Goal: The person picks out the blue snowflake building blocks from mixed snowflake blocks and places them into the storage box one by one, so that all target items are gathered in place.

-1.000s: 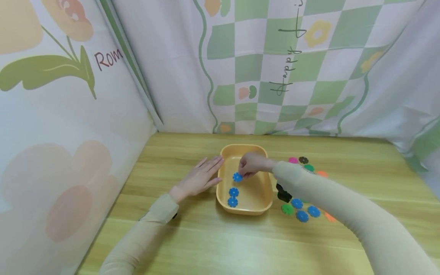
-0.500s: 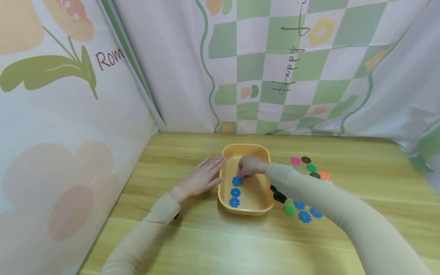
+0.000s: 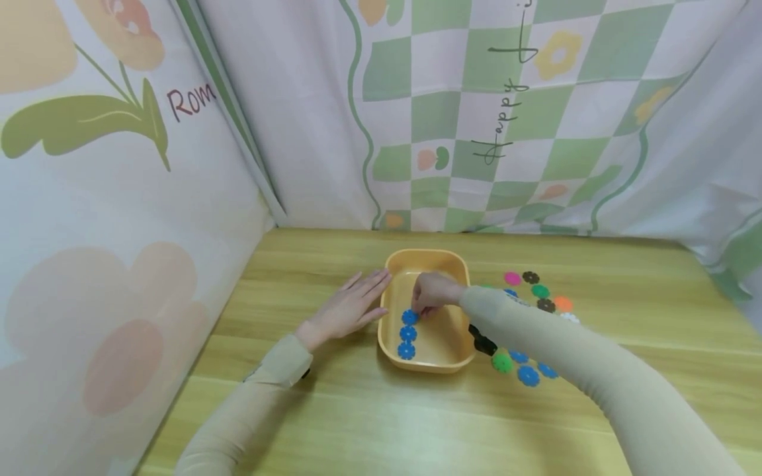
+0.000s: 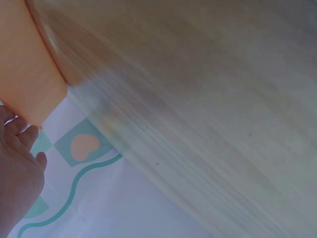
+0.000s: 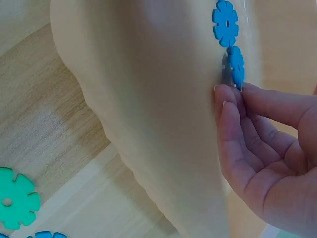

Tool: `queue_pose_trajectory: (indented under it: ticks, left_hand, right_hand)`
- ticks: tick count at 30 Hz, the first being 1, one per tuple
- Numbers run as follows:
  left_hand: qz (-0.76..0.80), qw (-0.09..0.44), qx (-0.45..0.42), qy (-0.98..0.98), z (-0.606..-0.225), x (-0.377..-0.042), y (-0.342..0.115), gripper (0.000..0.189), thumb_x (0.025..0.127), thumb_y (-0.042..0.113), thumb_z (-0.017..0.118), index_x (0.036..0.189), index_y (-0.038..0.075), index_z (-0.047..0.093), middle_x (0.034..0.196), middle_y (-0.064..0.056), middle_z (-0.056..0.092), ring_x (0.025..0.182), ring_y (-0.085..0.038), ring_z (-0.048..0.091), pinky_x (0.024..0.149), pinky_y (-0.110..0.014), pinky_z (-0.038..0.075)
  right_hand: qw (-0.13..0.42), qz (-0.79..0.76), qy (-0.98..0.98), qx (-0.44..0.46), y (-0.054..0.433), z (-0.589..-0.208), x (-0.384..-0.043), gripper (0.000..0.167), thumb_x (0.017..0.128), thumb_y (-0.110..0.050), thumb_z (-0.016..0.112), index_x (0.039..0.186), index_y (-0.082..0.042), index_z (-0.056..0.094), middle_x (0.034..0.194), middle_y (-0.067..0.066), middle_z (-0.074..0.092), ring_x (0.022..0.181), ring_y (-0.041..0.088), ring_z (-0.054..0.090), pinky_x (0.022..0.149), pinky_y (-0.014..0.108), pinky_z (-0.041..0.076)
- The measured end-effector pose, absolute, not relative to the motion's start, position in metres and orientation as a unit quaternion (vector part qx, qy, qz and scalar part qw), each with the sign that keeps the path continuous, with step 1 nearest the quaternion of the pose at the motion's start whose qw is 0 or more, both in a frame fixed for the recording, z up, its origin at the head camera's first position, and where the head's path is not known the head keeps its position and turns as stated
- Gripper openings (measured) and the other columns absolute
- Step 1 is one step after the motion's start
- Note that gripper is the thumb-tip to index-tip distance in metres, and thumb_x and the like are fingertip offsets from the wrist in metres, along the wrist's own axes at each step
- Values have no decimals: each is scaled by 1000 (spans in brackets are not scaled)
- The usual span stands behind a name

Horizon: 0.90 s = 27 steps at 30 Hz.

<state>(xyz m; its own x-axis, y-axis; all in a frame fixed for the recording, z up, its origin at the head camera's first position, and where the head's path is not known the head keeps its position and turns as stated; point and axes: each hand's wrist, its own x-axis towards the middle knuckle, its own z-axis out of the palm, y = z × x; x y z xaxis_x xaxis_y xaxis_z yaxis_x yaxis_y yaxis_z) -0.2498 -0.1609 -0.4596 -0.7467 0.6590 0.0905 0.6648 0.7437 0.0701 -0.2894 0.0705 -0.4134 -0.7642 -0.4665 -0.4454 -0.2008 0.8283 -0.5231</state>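
Observation:
Inside the yellow-orange plastic tray [image 3: 443, 360], three blue notched discs line up along the left side. My right hand [image 3: 433, 292] reaches in and pinches the farthest blue notched disc [image 3: 409, 317] between thumb and fingertips. In the right wrist view that disc [image 5: 237, 67] tilts up from the tray floor, its edge right at the neighbouring flat blue disc [image 5: 226, 24]. My left hand [image 3: 348, 311] has its fingers extended, fingertips resting on the tray's left rim. The left wrist view shows the left hand [image 4: 20, 163] against the tray's orange outer wall [image 4: 29, 59].
Right of the tray, loose notched discs lie on the wooden table [image 3: 333, 423]: pink [image 3: 512, 278], dark brown [image 3: 531, 277], orange [image 3: 562, 304], bright green [image 3: 502, 361] and blue [image 3: 528, 376] among them. My right sleeve covers some. A patterned curtain [image 3: 440, 119] hangs behind.
My right hand has brought its blue disc slightly toward me, closing the gap to the two discs in the tray. My left hand keeps its place on the rim.

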Motion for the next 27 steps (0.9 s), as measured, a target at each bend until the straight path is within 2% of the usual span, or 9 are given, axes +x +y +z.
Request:
queue_pose_trajectory:
  ticks: [9,12,15,23,27]
  left_hand:
    - [-46,37,-356,-933,-461,-249,-160,70,105,49,38,160,12,14,168,-6,17,155,-22,21,127,-49,20]
    - [-47,37,-356,-933,-462,-249,-159,70,105,49,37,160,12,14,168,-6,17,155,-22,21,127,-49,20]
    - [-52,38,-358,-932,-462,-249,-159,70,105,49,37,160,12,14,167,-7,17,155,-23,22,127,-50,21]
    - [-52,34,-356,-932,-461,-247,-159,69,106,46,38,160,10,14,167,-8,16,155,-25,22,127,-51,20]
    - [-54,32,-357,-932,-461,-247,-159,69,106,45,38,160,10,14,167,-8,16,155,-24,21,127,-51,20]
  right_hand:
    - [279,-255,900,-215,81,-398,-290,12,86,-5,68,89,3,75,77,11,75,62,9,66,64,21,59]
    - [273,-292,889,-224,91,-390,-292,13,87,-4,64,90,5,73,77,10,74,65,8,67,68,25,62]
    - [265,-332,879,-219,105,-381,-293,12,91,-6,64,93,5,70,81,10,74,71,11,69,75,30,63]
    - [243,-394,866,-188,156,-358,-288,21,94,-8,64,105,9,62,98,17,70,85,15,70,85,33,62]
    - [219,-387,879,-174,185,-357,-285,25,94,-10,64,111,8,61,103,19,70,85,13,69,82,29,62]
